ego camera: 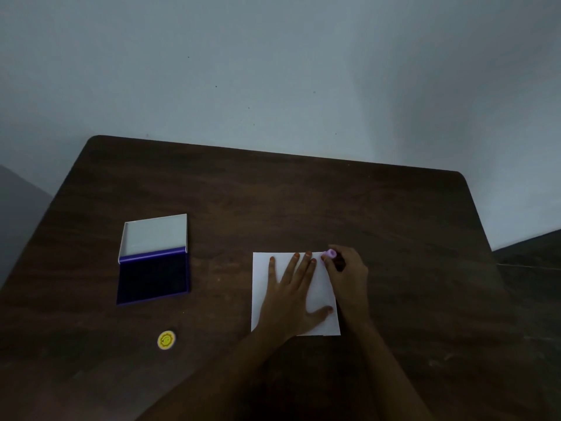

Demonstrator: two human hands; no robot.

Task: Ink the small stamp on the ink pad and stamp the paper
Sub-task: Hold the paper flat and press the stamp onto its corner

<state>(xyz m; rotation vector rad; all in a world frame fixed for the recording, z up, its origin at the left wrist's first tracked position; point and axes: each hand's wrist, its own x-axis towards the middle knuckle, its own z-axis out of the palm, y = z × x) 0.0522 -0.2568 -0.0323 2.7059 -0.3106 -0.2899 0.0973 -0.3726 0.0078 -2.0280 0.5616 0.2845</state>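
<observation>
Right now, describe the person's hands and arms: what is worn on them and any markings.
Both forearms are bare as far as the view reaches: no sleeves, watch or bracelets visible. The left hand has orange-red polish on its fingernails. The right hand shows the same tint on the one nail in view. No rings can be made out in the dim light.

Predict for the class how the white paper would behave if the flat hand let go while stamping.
The paper looks thin and light, so it would probably slide on the smooth table. Likely floppy when lifted. The left hand pressing it suggests as much.
</observation>
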